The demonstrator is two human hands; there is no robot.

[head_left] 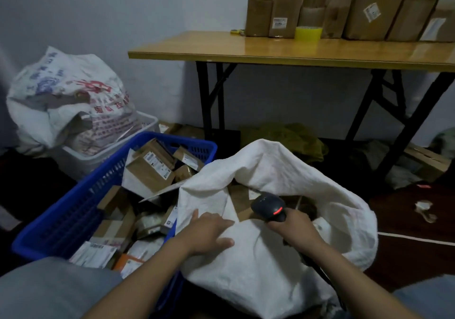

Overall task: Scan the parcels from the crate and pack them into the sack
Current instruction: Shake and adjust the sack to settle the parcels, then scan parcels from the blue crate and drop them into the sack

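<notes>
Both hands work at the sack (258, 264). Just left of it, parcels (150, 171) heap the blue crate (71, 215). Left hand (209, 232) presses flat, fingers straight, on its near rim, probably keeping the mouth open. Right hand (294, 226) grips the scanner (269, 206) over that mouth, seemingly ready to scan.

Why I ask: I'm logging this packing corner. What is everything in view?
crate: one, blue, floor left
parcels: many, brown and white, in the crate
sack: one, white, open, right of crate
scanner: one, black, red light, over sack mouth
printed sack: one, white, in basket behind crate
basket: one, white, behind crate
table: one, wooden top, black legs, by wall
cartons: a row, brown, on table
large tape roll: one, yellow, on table
left hand: rests on sack
right hand: grips scanner
</notes>
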